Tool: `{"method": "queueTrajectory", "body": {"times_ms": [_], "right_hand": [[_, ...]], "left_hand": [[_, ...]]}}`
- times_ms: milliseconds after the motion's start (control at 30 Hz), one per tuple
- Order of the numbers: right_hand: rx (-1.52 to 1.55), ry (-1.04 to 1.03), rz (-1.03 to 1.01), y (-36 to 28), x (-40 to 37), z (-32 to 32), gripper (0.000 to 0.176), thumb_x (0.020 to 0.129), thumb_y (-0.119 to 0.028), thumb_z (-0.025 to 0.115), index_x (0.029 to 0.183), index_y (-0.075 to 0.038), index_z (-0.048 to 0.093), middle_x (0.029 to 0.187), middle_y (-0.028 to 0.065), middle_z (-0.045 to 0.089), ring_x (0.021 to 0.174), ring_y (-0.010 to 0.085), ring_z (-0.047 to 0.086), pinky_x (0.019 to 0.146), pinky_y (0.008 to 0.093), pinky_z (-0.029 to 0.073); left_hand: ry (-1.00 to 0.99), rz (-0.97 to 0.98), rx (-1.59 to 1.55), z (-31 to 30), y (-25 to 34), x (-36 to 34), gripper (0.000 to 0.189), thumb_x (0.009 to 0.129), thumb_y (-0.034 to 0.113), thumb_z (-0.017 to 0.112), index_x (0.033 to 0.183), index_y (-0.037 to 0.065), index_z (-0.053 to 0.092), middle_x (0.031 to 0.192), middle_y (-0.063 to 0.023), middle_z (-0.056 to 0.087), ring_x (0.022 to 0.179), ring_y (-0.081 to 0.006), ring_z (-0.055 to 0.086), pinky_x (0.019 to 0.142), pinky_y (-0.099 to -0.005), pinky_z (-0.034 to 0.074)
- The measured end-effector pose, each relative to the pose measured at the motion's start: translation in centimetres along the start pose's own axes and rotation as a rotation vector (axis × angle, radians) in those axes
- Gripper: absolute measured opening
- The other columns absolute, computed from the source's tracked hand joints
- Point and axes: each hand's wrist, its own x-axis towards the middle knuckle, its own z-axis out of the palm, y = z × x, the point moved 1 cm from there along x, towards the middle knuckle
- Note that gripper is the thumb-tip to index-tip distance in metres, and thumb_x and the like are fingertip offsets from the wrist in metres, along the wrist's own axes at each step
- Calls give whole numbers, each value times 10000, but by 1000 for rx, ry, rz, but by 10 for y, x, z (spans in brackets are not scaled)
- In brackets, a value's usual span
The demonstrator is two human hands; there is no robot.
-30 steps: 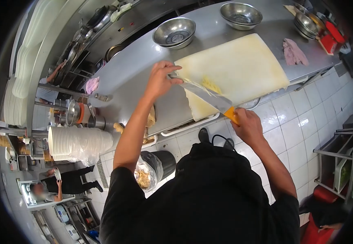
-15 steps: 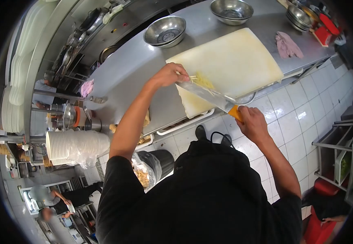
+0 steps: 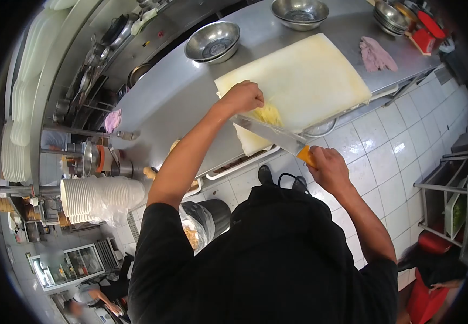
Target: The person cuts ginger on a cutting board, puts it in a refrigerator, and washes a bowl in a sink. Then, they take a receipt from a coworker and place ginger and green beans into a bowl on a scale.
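In my right hand (image 3: 328,170) is a cleaver, its orange handle (image 3: 306,156) wrapped by my fingers. The broad steel blade (image 3: 271,135) reaches left along the near edge of a thick white cutting board (image 3: 309,70). A small heap of thin pale-yellow strips (image 3: 268,114) lies on the board just beyond the blade. My left hand (image 3: 243,98) is over the board at the heap's upper left, back of the hand up. Its fingers are curled together, and whatever they may hold is hidden.
Metal bowls (image 3: 212,42) stand behind the board. A pink cloth (image 3: 377,54) and a red scale (image 3: 427,33) are to the right. Stacked white tubs (image 3: 101,197) stand at left, above a lined bin (image 3: 207,218). Other people are at lower left and lower right.
My left hand has come away from the blade's tip and shifted right over the strips, fingers now curled. The cleaver has moved slightly left and down. A person at lower left has moved downward.
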Motion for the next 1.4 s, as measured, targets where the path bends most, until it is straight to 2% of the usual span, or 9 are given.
{"method": "queueTrajectory", "body": {"times_ms": [167,267,367,467,667,767,967,1067,1400], "right_hand": [[-21,-10,2,2,-1,2,359,716,-78,730,992,-55,501,819,132,608,759,348,581,692,435,460],[-45,-41,14,1,0,4,431,704,-98,777,1042,-57,514,853,138,638,785,339,608,710,426,481],[-42,-42,12,0,0,5,434,708,-103,778,1046,-58,511,848,141,640,784,342,611,708,429,482],[-23,-40,31,-2,-1,6,404,719,-100,757,1032,-56,505,847,140,632,783,349,601,705,437,475],[5,-30,92,-3,-10,-3,349,737,-88,720,1009,-48,504,868,140,625,802,362,591,713,444,466],[7,-12,109,0,-15,-6,358,737,-91,728,1017,-48,509,858,143,627,798,362,595,708,444,466],[17,0,130,5,-22,-4,389,733,-111,746,1038,-48,514,814,161,624,772,365,597,686,451,465],[11,-11,151,4,-24,-6,393,735,-116,747,1044,-50,513,811,167,625,765,368,598,682,453,466],[-14,1,189,10,-41,-17,446,718,-120,791,1046,-53,497,825,162,648,755,369,623,686,439,502]], "left_hand": [[-39,-8,1,-2,-5,-5,163,780,146,708,920,64,731,893,-109,658,937,-290,601,820,-382,486],[99,136,-59,4,-12,-14,162,781,133,703,920,53,728,902,-116,670,915,-297,617,807,-390,494],[38,-26,-62,-7,-4,-9,153,784,119,699,916,48,726,954,-114,676,931,-292,622,822,-381,494],[43,69,-183,-13,0,-11,146,787,105,698,916,43,725,985,-117,679,931,-288,628,828,-369,497],[-67,-99,-242,-21,-5,-10,150,815,124,710,933,33,727,976,-115,680,927,-255,640,818,-345,497],[-13,-10,-278,-10,-10,-11,143,819,134,719,922,34,727,951,-110,684,900,-240,644,804,-344,498],[-35,-137,-214,-24,4,-11,142,810,142,734,911,42,729,947,-93,689,874,-218,641,778,-340,496],[-5,-107,-259,-27,3,-14,151,799,144,746,909,43,726,950,-83,686,880,-207,638,782,-333,494],[-166,-88,-337,-11,-15,-22,119,828,128,711,905,37,709,945,-68,665,892,-194,616,804,-325,479]]}}
